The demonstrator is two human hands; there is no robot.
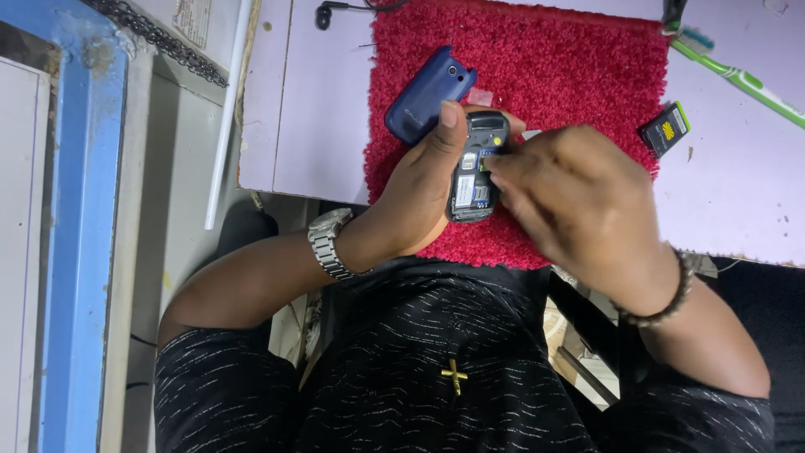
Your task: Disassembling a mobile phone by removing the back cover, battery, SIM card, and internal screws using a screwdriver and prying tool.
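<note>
My left hand (419,189), with a metal watch on its wrist, grips a small dark phone (475,168) over the red mat (579,67). The phone's back is off, and its inner compartment with labels and slots shows. The fingertips of my right hand (579,197), a beaded bracelet on its wrist, rest on the open compartment from the right. Whether they pinch anything there is hidden. The blue back cover (423,94) lies on the mat just beyond my left thumb.
A black battery with a yellow-green label (665,128) lies on the pale lilac tabletop (310,109) right of the mat. A green and white toothbrush (738,77) lies at the far right. An earphone (324,13) lies at the top edge. A blue frame (80,235) runs down the left.
</note>
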